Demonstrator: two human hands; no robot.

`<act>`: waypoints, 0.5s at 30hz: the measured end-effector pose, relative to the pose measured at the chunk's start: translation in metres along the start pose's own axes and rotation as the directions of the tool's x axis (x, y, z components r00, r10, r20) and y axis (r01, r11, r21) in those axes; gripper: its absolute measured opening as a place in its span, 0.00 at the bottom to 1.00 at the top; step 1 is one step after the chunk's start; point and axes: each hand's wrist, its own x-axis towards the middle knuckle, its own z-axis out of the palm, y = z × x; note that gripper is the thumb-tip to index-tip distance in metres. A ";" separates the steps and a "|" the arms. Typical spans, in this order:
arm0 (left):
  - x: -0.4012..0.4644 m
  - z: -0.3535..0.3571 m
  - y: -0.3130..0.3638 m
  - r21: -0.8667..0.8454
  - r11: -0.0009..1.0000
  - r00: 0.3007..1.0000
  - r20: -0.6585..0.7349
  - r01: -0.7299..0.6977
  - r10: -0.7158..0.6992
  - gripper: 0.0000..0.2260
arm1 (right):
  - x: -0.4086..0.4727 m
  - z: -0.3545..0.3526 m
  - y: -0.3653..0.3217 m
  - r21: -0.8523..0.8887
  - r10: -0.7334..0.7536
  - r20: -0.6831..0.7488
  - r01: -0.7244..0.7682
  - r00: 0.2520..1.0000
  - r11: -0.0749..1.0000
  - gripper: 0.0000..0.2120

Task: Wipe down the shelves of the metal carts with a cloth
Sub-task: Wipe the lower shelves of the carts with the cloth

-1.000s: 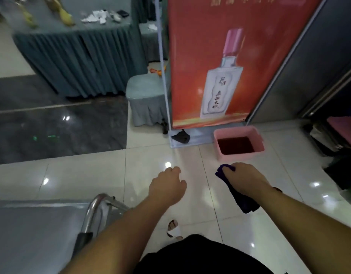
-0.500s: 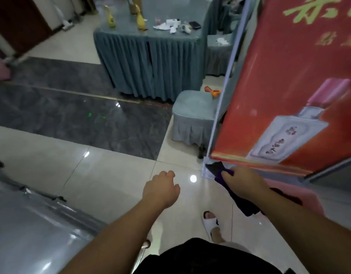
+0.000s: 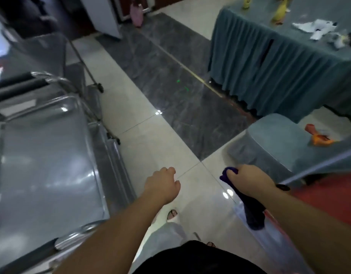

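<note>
My right hand (image 3: pixel 247 179) grips a dark purple cloth (image 3: pixel 249 208), which hangs down below the fist over the floor. My left hand (image 3: pixel 162 184) is held out in front of me with its fingers curled and nothing in it. A shiny metal cart (image 3: pixel 48 161) stands at the left, its flat top shelf facing up, with black-gripped handles (image 3: pixel 18 87) at its far end. A second metal cart (image 3: pixel 42 48) stands behind it. Both hands are to the right of the near cart, apart from it.
A table with a teal skirted cloth (image 3: pixel 273 62) stands at the upper right, with yellow bottles and white scraps on top. A teal covered chair (image 3: pixel 277 143) sits by it. A red banner stand's base (image 3: pixel 328 196) lies at the right. Glossy tile floor (image 3: pixel 151 139) runs between.
The view has swung left: the pink basin and red banner have slid out to the right and the metal carts have come into view at the left. Both hands keep their pose.
</note>
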 end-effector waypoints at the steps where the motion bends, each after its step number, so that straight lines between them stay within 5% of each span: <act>1: 0.006 -0.005 -0.008 -0.026 0.999 0.999 -0.003 0.036 -0.036 0.22 | 0.016 -0.003 -0.014 -0.037 -0.040 0.021 0.041 0.999 0.998 0.20; 6: 0.053 -0.029 -0.054 -0.127 0.983 0.991 -0.020 0.131 -0.134 0.22 | 0.086 -0.019 -0.100 -0.145 -0.217 0.103 0.231 0.971 0.962 0.20; 15: 0.130 -0.092 -0.140 -0.200 0.958 0.976 -0.030 0.207 -0.217 0.22 | 0.183 -0.049 -0.248 -0.214 -0.320 0.156 0.348 0.934 0.913 0.22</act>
